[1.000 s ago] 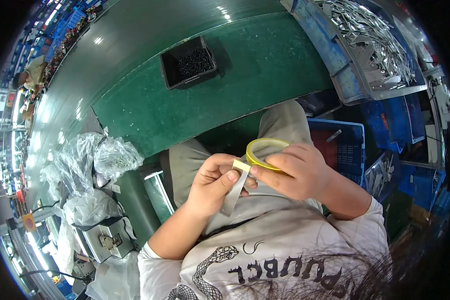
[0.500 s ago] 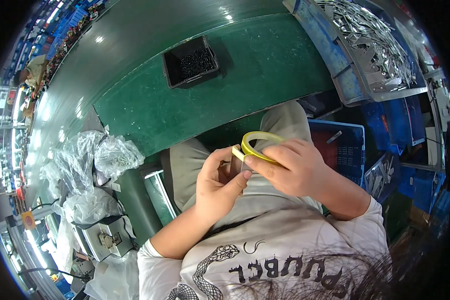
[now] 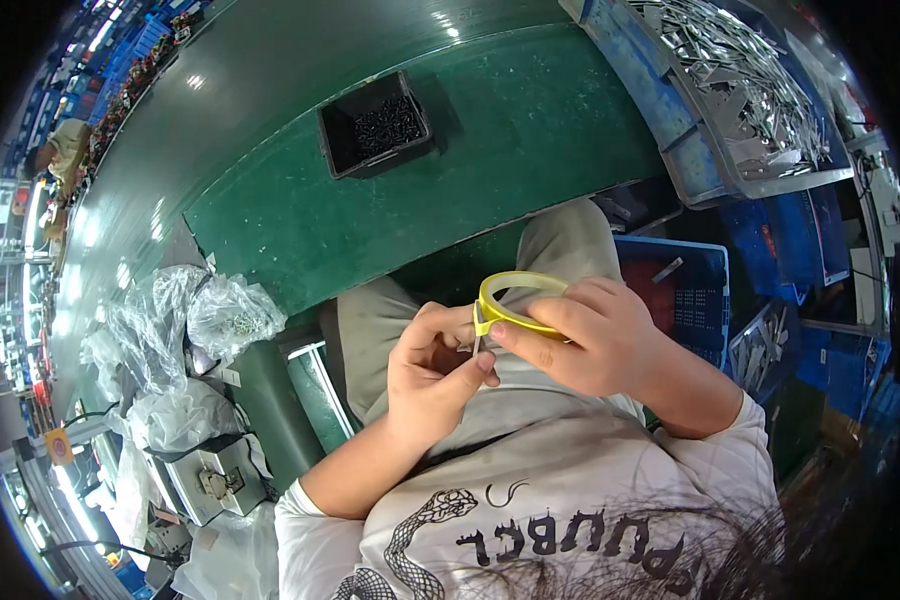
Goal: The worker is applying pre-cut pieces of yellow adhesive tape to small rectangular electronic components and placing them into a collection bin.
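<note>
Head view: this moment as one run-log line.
left hand: pinching strip | right hand: holding tape roll | yellow tape: at strip's upper end | bin: on green table, dark parts inside

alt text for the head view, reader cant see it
A person's right hand holds a roll of yellow tape at a thin strip pinched in the left hand. Beyond, a green worktable bears a black bin of black parts; a blue crate of metal pieces stands at right.
</note>
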Tool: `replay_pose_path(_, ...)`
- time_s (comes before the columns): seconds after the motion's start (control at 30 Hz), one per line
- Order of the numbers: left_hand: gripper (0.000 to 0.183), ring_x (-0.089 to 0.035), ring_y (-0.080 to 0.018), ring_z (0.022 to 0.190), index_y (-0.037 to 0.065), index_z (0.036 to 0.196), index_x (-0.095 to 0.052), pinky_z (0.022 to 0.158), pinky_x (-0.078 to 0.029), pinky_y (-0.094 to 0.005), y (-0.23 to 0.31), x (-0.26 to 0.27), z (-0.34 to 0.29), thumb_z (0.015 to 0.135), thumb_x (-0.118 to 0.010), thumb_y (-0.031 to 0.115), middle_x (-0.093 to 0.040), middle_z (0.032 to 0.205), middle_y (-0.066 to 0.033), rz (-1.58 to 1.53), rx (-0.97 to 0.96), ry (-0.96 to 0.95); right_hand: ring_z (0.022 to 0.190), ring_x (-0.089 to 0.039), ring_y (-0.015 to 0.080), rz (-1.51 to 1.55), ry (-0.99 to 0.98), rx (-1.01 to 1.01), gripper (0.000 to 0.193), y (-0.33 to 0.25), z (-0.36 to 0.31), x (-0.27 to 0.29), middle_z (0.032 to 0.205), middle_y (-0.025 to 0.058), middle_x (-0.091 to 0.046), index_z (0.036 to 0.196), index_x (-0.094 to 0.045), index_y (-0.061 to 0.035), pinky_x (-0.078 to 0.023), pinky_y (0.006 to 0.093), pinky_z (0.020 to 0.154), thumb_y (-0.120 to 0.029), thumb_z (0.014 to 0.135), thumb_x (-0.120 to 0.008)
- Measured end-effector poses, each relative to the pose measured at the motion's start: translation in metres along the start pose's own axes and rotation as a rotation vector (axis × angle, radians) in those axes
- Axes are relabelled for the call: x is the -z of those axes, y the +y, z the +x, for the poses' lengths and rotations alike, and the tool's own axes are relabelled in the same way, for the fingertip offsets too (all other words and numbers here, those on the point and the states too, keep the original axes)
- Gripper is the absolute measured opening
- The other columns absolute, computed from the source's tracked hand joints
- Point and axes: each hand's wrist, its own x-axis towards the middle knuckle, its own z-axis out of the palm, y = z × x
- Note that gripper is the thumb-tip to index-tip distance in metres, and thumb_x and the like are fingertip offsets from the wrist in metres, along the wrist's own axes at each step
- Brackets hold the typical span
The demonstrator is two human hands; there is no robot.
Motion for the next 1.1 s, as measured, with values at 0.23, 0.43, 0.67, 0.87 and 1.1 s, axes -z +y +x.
replay_pose_path(0.23, 0.034, -0.06, -0.0139, 0.085, -0.003, 0.12, -0.06, 0.063, -0.059, -0.0283, -0.005, 0.005, -0.003, 0.086, -0.062, -0.008, -0.056, 0.107, -0.0095, 0.001, -0.06, -0.026, 0.064, -0.052, 0.0121, -0.006, 0.013, -0.012, 0.034, -0.001, 0.002, -0.002, 0.087, -0.0044, -0.056, 0.105, -0.078, -0.0242, -0.04, 0.0266, 0.056, -0.021, 0.072, -0.077)
replay_pose_path(0.43, 0.038, -0.061, -0.0138, 0.088, -0.003, 0.121, -0.06, 0.067, -0.06, -0.0256, -0.003, 0.005, -0.003, 0.084, -0.062, -0.015, -0.055, 0.102, -0.0075, -0.097, -0.022, 0.011, 0.064, -0.051, 0.0117, -0.011, -0.021, -0.019, 0.032, 0.001, 0.003, -0.001, 0.084, -0.0052, -0.057, 0.104, -0.078, -0.0251, -0.038, 0.026, 0.055, -0.022, 0.072, -0.078)
replay_pose_path(0.67, 0.036, -0.063, -0.0153, 0.085, -0.002, 0.119, -0.06, 0.062, -0.058, -0.0259, -0.005, 0.011, -0.005, 0.085, -0.062, -0.015, -0.056, 0.101, -0.0095, -0.158, -0.042, -0.08, 0.061, -0.05, 0.0117, -0.001, -0.018, -0.006, 0.03, 0.003, 0.003, 0.0, 0.085, -0.0053, -0.058, 0.103, -0.078, -0.0257, -0.038, 0.0262, 0.053, -0.023, 0.073, -0.079)
replay_pose_path(0.87, 0.034, -0.063, -0.0171, 0.082, -0.002, 0.118, -0.061, 0.06, -0.057, -0.0273, -0.004, 0.007, -0.006, 0.086, -0.059, -0.015, -0.056, 0.101, -0.0104, -0.229, -0.003, -0.069, 0.059, -0.049, 0.0118, 0.009, 0.004, -0.006, 0.029, 0.004, 0.002, -0.001, 0.084, -0.0052, -0.057, 0.102, -0.079, -0.026, -0.037, 0.0265, 0.053, -0.024, 0.073, -0.08)
replay_pose_path(1.1, 0.029, -0.063, -0.0188, 0.082, -0.001, 0.113, -0.06, 0.057, -0.055, -0.0285, -0.005, 0.011, -0.006, 0.087, -0.057, -0.014, -0.055, 0.1, -0.0108, -0.263, 0.041, -0.109, 0.058, -0.049, 0.0116, 0.009, -0.007, -0.009, 0.028, 0.006, 0.003, -0.004, 0.08, -0.0054, -0.057, 0.1, -0.079, -0.0255, -0.036, 0.0265, 0.051, -0.025, 0.072, -0.081)
